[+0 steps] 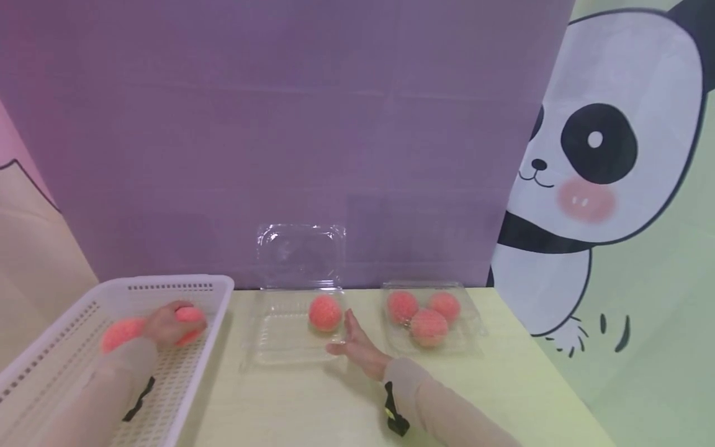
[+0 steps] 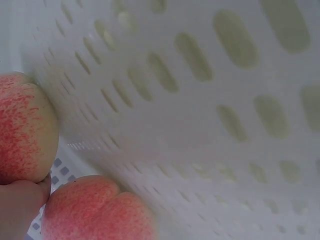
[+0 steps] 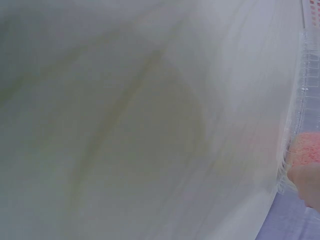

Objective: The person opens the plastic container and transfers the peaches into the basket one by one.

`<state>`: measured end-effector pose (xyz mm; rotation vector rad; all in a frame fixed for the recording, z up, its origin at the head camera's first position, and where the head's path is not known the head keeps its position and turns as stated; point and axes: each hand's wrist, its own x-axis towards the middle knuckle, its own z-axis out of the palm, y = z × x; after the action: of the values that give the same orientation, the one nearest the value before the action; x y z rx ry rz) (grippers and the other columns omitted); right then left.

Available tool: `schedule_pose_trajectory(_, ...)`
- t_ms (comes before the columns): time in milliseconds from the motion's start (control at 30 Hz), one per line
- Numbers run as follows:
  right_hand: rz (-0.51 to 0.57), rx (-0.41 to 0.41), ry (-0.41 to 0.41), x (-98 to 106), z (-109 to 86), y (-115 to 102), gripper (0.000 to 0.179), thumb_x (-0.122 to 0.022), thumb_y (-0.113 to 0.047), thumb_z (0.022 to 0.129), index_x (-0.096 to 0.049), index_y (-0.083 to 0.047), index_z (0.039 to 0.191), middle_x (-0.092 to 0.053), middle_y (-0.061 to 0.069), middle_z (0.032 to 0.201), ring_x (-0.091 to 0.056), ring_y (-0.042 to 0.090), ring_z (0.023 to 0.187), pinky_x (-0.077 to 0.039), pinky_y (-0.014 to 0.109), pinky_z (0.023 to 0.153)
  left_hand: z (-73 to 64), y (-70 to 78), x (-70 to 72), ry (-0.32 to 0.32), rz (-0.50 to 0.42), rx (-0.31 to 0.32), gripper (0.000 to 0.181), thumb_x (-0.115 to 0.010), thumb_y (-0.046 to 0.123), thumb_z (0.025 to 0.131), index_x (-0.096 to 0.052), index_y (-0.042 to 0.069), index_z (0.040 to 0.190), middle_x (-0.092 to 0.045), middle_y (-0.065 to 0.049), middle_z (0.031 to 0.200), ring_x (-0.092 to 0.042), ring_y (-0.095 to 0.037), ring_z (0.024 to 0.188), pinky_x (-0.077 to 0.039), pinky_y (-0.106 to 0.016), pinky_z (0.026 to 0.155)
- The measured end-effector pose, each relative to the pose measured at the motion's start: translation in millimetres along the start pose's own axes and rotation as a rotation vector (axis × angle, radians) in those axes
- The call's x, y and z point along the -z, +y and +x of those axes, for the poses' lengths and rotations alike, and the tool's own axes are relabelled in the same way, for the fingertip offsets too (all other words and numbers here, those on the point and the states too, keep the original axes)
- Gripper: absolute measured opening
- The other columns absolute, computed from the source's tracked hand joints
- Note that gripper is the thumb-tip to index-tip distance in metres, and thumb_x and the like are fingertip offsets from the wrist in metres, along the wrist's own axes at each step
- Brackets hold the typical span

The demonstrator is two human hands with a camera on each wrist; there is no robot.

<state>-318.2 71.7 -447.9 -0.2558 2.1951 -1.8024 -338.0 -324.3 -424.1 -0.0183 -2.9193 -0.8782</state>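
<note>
My left hand (image 1: 166, 326) reaches into the white basket (image 1: 220, 310) and grips a peach (image 1: 191, 314) near its right wall. In the left wrist view the thumb (image 2: 22, 200) presses against the held peach (image 2: 25, 132), and another peach (image 2: 100, 212) lies beside it. One more peach (image 1: 121, 334) is left of the hand in the head view. My right hand (image 1: 363, 347), fingers extended, is beside the right edge of an open clear plastic box (image 1: 279, 338). A single peach (image 1: 325, 313) sits in that box, at its right back; its lid (image 1: 301, 254) stands raised behind.
To the right, another clear box (image 1: 463, 338) holds three peaches (image 1: 429, 328) under clear plastic. Both boxes stand on a pale wooden table (image 1: 279, 410). A purple panel (image 1: 313, 136) rises behind the table's far edge, with a panda-printed wall covering (image 1: 642, 205) at right.
</note>
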Motion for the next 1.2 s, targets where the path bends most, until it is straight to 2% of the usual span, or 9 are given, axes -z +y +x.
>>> schedule_pose_trajectory(267,0.010,0.001,-0.002,0,0.2,-1,0.098,-0.065,-0.011,0.080,0.007,-0.009,0.147,0.005,0.016,0.153,0.002,0.035,0.140,-0.002,0.057,0.111,-1.3,-1.3,-1.3,-0.022,0.026,-0.005,0.075,-0.067,0.046,0.075,-0.045,-0.007,0.123,-0.049,-0.035,0.120,-0.048,-0.049,0.105,-0.044,-0.053,0.085)
schedule_pose_trajectory(567,0.011,0.003,-0.005,-1,1.5,1,0.097,-0.064,-0.010,0.080,0.007,-0.008,0.147,0.004,0.017,0.153,0.001,0.035,0.140,-0.003,0.056,0.111,-2.9,-1.0,-0.2,-0.048,0.012,0.003,0.076,-0.067,0.045,0.075,-0.043,-0.008,0.124,-0.049,-0.035,0.119,-0.050,-0.046,0.102,-0.045,-0.052,0.084)
schedule_pose_trajectory(733,0.022,0.005,-0.009,-1,1.2,0,0.098,-0.065,-0.010,0.080,0.007,-0.008,0.147,0.005,0.017,0.153,0.002,0.036,0.140,-0.003,0.056,0.111,-3.3,2.4,4.8,-0.068,-0.018,-0.021,0.074,-0.065,0.041,0.079,-0.041,-0.010,0.127,-0.042,-0.038,0.126,-0.042,-0.053,0.112,-0.040,-0.057,0.091)
schedule_pose_trajectory(833,0.024,0.007,-0.017,-1,1.3,1,0.098,-0.065,-0.011,0.080,0.008,-0.009,0.146,0.006,0.017,0.153,0.002,0.035,0.140,-0.003,0.057,0.111,-3.2,6.7,8.1,-0.043,-0.017,-0.061,0.065,-0.061,0.036,0.083,-0.045,-0.011,0.125,-0.042,-0.038,0.127,-0.039,-0.054,0.113,-0.038,-0.058,0.093)
schedule_pose_trajectory(967,0.015,0.009,-0.020,1,1.7,2,0.098,-0.064,-0.013,0.081,0.008,-0.009,0.147,0.005,0.015,0.153,0.002,0.034,0.140,-0.003,0.056,0.111,-1.6,11.9,10.9,0.021,0.008,-0.107,0.054,-0.058,0.030,0.085,-0.050,-0.011,0.120,-0.050,-0.035,0.120,-0.046,-0.051,0.109,-0.041,-0.055,0.090)
schedule_pose_trajectory(1067,0.012,0.011,-0.021,2,1.4,2,0.098,-0.064,-0.013,0.081,0.009,-0.010,0.147,0.005,0.015,0.154,0.002,0.033,0.140,-0.002,0.056,0.111,-0.2,15.8,14.2,0.041,0.026,-0.096,0.051,-0.057,0.028,0.086,-0.052,-0.010,0.118,-0.054,-0.033,0.114,-0.051,-0.048,0.104,-0.045,-0.052,0.084)
schedule_pose_trajectory(1200,0.020,0.013,-0.023,1,0.7,0,0.098,-0.064,-0.012,0.081,0.009,-0.010,0.146,0.006,0.015,0.153,0.003,0.034,0.140,-0.002,0.056,0.111,-0.9,24.5,21.2,0.024,0.025,-0.062,0.049,-0.053,0.028,0.088,-0.051,-0.009,0.120,-0.054,-0.031,0.116,-0.053,-0.045,0.103,-0.047,-0.050,0.079)
